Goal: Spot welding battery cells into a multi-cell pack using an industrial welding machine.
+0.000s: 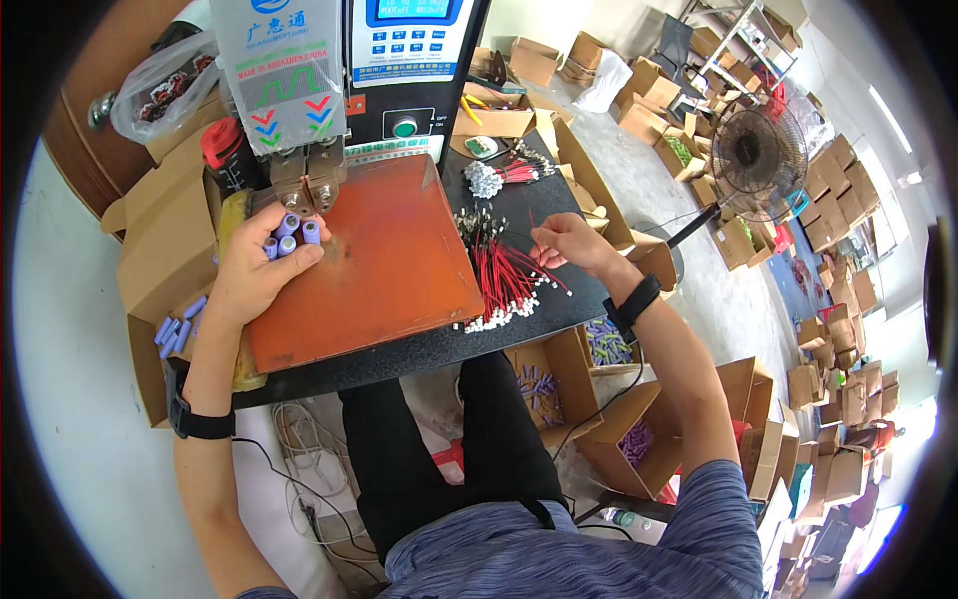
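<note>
Several purple cylindrical battery cells point(287, 244) are bunched in my left hand point(257, 268), their ends facing up. My left fingers curl around them, just under the metal electrode tips point(306, 192) of a spot welder point(279, 80). An orange mat point(384, 265) lies beneath this hand. To the right, my right hand point(579, 246) is closed in a pinch on what looks like a thin wire lead, partly hidden by the fingers. It hovers at the edge of a pile of red and black wire leads point(504, 275) with white connectors.
Another wire bundle point(486, 180) lies farther back on the black table point(344, 351). A cardboard box point(165, 270) with purple cells stands at the left. Boxes of cells point(639, 439) sit below on the right. A standing fan point(758, 160) is beyond the table.
</note>
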Demonstrator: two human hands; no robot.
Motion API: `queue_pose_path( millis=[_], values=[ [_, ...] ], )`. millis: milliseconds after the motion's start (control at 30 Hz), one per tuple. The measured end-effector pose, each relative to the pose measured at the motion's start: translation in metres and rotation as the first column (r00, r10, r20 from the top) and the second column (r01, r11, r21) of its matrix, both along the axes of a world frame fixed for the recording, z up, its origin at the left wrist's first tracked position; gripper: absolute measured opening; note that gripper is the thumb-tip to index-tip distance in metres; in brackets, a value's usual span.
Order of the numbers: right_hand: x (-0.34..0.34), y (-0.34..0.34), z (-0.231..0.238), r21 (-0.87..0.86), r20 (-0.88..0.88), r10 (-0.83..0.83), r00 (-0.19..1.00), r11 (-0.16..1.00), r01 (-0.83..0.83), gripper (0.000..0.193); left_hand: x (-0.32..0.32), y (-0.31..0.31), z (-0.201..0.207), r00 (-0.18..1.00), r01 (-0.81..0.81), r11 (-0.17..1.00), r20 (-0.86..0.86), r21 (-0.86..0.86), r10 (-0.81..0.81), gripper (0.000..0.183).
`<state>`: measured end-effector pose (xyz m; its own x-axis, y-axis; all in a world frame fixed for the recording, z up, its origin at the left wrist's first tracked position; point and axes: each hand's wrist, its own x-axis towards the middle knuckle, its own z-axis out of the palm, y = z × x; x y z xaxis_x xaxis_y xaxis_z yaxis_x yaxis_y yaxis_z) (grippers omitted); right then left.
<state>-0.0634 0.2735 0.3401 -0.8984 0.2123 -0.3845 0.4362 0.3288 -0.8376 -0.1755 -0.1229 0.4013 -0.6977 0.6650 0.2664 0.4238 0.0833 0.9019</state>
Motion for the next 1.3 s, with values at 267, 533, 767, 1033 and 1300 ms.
queue_pose_path(
  millis=[267, 533, 767, 1033, 1300],
  values=[
    [-0.01, -0.002, -0.02, 0.145, -0.175, 0.006, 0.985, 0.989, 0.02, 0.016, -0.002, -0.001, 0.0, 1.0, 0.008, 1.0, -0.003, -0.006, -0.008, 0.025],
    [-0.016, 0.007, 0.0, -0.031, -0.074, -0.023, 0.997, 0.999, 0.021, 0.029, -0.002, -0.005, -0.001, 1.0, -0.005, 1.0, -0.009, -0.002, 0.005, 0.025],
    [-0.007, 0.014, -0.016, -0.182, -0.087, -0.13, 0.988, 0.977, 0.112, 0.035, -0.002, -0.002, 0.0, 0.999, 0.009, 1.0, -0.036, -0.008, -0.009, 0.024],
    [0.021, 0.015, -0.006, 0.487, -0.251, 0.08, 0.965, 0.872, 0.054, 0.014, 0.0, -0.002, 0.002, 1.0, -0.006, 1.0, -0.025, 0.023, 0.007, 0.017],
    [0.043, -0.004, -0.018, 0.731, 0.005, 0.268, 0.963, 0.657, -0.186, 0.018, 0.0, 0.0, 0.0, 0.998, -0.005, 0.999, -0.066, 0.048, 0.008, 0.019]
  ],
)
